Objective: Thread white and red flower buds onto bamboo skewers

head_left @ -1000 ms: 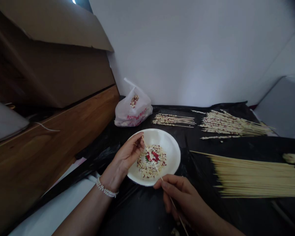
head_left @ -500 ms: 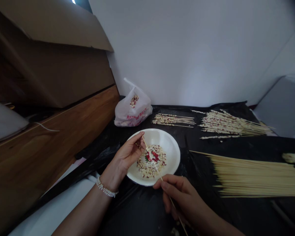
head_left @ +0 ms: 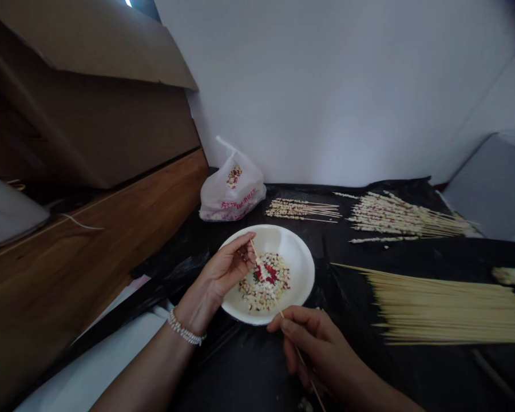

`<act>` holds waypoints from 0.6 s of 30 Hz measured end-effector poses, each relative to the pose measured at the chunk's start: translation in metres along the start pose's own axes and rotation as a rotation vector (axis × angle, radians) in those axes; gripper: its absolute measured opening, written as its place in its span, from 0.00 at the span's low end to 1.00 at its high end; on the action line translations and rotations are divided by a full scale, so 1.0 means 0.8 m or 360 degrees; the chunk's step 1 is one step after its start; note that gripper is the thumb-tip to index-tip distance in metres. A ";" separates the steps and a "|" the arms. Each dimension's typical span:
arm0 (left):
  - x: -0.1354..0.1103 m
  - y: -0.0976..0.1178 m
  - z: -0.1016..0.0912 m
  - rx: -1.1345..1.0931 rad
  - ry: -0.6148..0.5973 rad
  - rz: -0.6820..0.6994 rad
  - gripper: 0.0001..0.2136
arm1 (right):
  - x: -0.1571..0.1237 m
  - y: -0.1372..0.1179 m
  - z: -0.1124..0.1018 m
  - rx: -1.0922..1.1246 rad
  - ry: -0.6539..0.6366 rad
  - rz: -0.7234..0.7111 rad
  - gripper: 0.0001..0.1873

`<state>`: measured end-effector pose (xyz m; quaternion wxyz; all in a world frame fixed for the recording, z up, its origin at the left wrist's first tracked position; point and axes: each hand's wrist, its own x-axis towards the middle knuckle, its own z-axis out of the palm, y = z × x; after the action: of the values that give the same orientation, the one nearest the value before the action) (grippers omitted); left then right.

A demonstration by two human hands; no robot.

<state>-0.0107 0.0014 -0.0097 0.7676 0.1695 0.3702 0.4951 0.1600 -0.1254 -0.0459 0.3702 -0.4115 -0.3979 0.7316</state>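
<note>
My right hand (head_left: 311, 343) grips a thin bamboo skewer (head_left: 301, 357) between thumb and fingers, its shaft slanting up to the left over the bowl. Pale kernels (head_left: 264, 272) are threaded along its upper part. At the skewer's tip, the thumb and index finger of my left hand (head_left: 232, 266) pinch together, with the other fingers curled below; whether a loose kernel is between them is too small to tell. Beneath both hands stands a white bowl (head_left: 302, 269) with loose cream and dark-red kernels (head_left: 257, 300) around a red and green print on its bottom.
A white plastic bag (head_left: 236, 197) with kernels stands behind the bowl. Right of it lie a small group of filled skewers (head_left: 287, 209) and a larger pile (head_left: 386, 214). Bare skewers (head_left: 446, 309) lie at right on black plastic sheeting (head_left: 343, 309). A cardboard box (head_left: 111, 114) stands left.
My left fingertips and the skewer's tip have shifted slightly right and down. My right hand keeps its grip in nearly the same place.
</note>
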 end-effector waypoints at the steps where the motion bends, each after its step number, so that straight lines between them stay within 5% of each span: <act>1: 0.000 0.000 -0.001 0.0027 -0.0002 0.0010 0.05 | 0.000 0.000 0.000 0.0005 0.0001 -0.0007 0.22; 18: -0.003 0.002 -0.001 -0.0022 0.0007 -0.0025 0.05 | 0.000 0.000 -0.003 -0.0026 0.0042 -0.0064 0.18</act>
<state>-0.0127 0.0001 -0.0085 0.7717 0.1603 0.3698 0.4920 0.1619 -0.1249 -0.0468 0.3865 -0.4160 -0.4072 0.7153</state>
